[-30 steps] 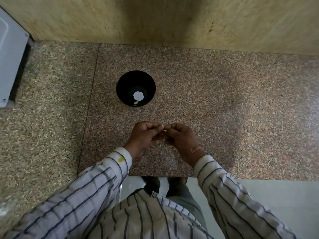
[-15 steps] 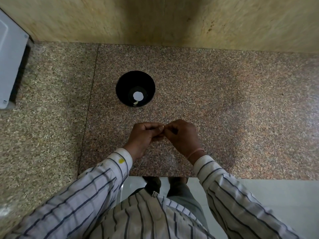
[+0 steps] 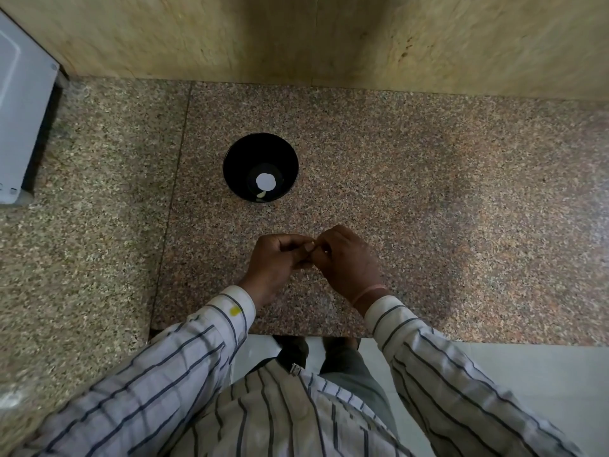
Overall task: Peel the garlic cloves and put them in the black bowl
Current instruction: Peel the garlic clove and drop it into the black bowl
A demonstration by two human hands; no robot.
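Note:
The black bowl [image 3: 242, 159] stands on the granite counter, a little beyond my hands and to their left. A small pale garlic clove [image 3: 261, 194] lies at its bottom beside a white round spot. My left hand [image 3: 275, 260] and my right hand [image 3: 346, 258] meet fingertip to fingertip above the counter. Together they pinch a garlic clove [image 3: 317, 248], of which only a pale sliver shows between the fingers. Both hands have their fingers curled round it.
A white appliance [image 3: 19, 110] stands at the far left of the counter [image 3: 461, 209]. A beige stone wall rises behind the counter. The counter's front edge runs just under my wrists, with pale floor tiles below.
My right hand has rolled over toward the left hand, its knuckles now higher. The left hand and the bowl have stayed in place.

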